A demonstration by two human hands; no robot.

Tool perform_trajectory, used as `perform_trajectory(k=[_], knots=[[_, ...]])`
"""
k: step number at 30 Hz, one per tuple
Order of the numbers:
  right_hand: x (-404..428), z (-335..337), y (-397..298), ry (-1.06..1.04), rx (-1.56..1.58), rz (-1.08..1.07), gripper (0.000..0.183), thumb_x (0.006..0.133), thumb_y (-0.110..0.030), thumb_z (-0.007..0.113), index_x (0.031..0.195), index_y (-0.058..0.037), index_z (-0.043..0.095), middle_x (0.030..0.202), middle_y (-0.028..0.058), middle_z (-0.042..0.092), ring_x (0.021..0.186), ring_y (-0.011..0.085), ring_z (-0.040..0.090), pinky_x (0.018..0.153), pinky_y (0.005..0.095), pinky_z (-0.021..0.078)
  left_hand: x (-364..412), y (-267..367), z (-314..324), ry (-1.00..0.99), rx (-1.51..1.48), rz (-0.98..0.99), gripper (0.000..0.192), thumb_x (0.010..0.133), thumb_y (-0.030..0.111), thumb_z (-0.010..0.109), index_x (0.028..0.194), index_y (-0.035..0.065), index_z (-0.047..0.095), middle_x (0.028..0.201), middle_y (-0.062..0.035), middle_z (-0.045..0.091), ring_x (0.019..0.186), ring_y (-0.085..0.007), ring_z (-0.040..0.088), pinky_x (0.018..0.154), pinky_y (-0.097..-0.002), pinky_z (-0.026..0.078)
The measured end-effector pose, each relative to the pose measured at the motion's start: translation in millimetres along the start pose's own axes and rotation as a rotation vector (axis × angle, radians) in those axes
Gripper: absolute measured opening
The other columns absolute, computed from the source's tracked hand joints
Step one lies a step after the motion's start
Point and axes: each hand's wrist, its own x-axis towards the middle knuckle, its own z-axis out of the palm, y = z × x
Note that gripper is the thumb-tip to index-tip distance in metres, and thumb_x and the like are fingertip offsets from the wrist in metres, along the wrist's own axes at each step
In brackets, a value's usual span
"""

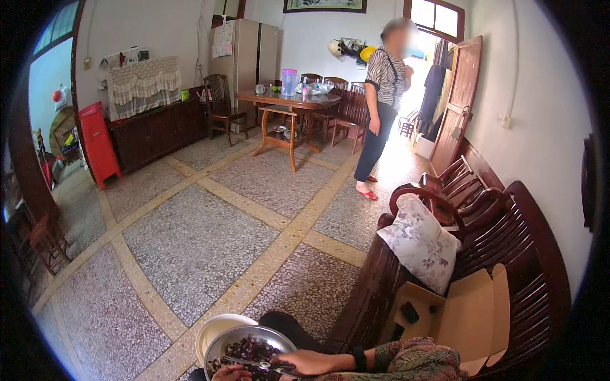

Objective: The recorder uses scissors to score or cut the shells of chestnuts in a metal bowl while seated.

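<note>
A steel bowl (281, 336) at the bottom edge holds small dark pieces (251, 349) mixed with paler bits. My right hand (305, 362) grips a pair of scissors (263, 365), its blades pointing left across the bowl. At the bowl's near left side is my left hand (232, 373), partly cut off by the picture's lower edge. Its fingers are close to the scissor blades; whether they hold a piece is too small to tell. Behind the steel bowl, a cream plastic basin (206, 328) is partly covered by it.
A wooden bench (367, 285) on my right carries an open cardboard box (469, 314) and a floral cushion (419, 243). Across the terrazzo floor (200, 243), a person (386, 85) stands by the open door (457, 100). A dining table (290, 100) with chairs stands farther back.
</note>
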Motion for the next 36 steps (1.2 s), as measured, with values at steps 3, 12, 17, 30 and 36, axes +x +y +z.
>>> perform_trajectory(k=[3,12,17,30,36], knots=[[-2.6,-1.4,3.7,0.029,-0.069,-0.075,0.029,0.080,-0.013,0.058,0.106,-0.0025,0.051,0.075,0.0137,0.062,0.069,0.0225,0.063,0.056,0.0332,0.0477,-3.1,9.4,9.5,-0.087,0.234,-0.003,0.016,0.081,0.010,0.050,0.091,0.0019,0.060,0.065,-0.0063,0.060,0.055,-0.0144,0.056,0.044,-0.0241,0.045],[-1.9,-5.1,9.1,0.051,-0.106,-0.092,0.031,0.074,-0.019,0.064,0.099,-0.0024,0.053,0.073,0.0178,0.058,0.063,0.0298,0.058,0.055,0.0383,0.0429,12.6,-6.0,38.0,-0.119,1.243,0.376,0.022,0.071,0.025,0.062,0.078,0.0053,0.066,0.069,-0.0114,0.063,0.058,-0.0214,0.060,0.052,-0.0334,0.045],[-3.1,6.0,27.7,0.143,-0.083,-0.096,0.032,0.072,-0.021,0.066,0.095,-0.0027,0.054,0.073,0.0186,0.058,0.067,0.0335,0.057,0.056,0.0401,0.0423,28.2,-25.1,30.5,-0.394,1.645,0.665,0.025,0.071,0.028,0.060,0.090,0.0133,0.063,0.072,-0.0117,0.062,0.065,-0.0279,0.060,0.057,-0.0369,0.047],[2.7,0.8,12.7,0.047,-0.015,-0.031,0.038,0.072,-0.022,0.067,0.102,-0.0032,0.053,0.077,0.0181,0.058,0.070,0.0293,0.058,0.058,0.0387,0.0426,-21.1,19.9,73.5,-0.335,1.370,0.440,0.012,0.072,0.015,0.059,0.078,0.0057,0.062,0.060,-0.0087,0.059,0.051,-0.0181,0.057,0.049,-0.0302,0.046],[13.1,7.7,15.0,0.070,0.028,-0.048,0.046,0.072,-0.022,0.068,0.110,-0.0028,0.049,0.083,0.0175,0.059,0.074,0.0273,0.058,0.063,0.0372,0.0449,-24.0,26.5,52.4,-0.188,0.612,0.147,0.006,0.069,0.003,0.062,0.074,0.0025,0.059,0.053,-0.0024,0.053,0.044,-0.0081,0.047,0.039,-0.0210,0.036]])
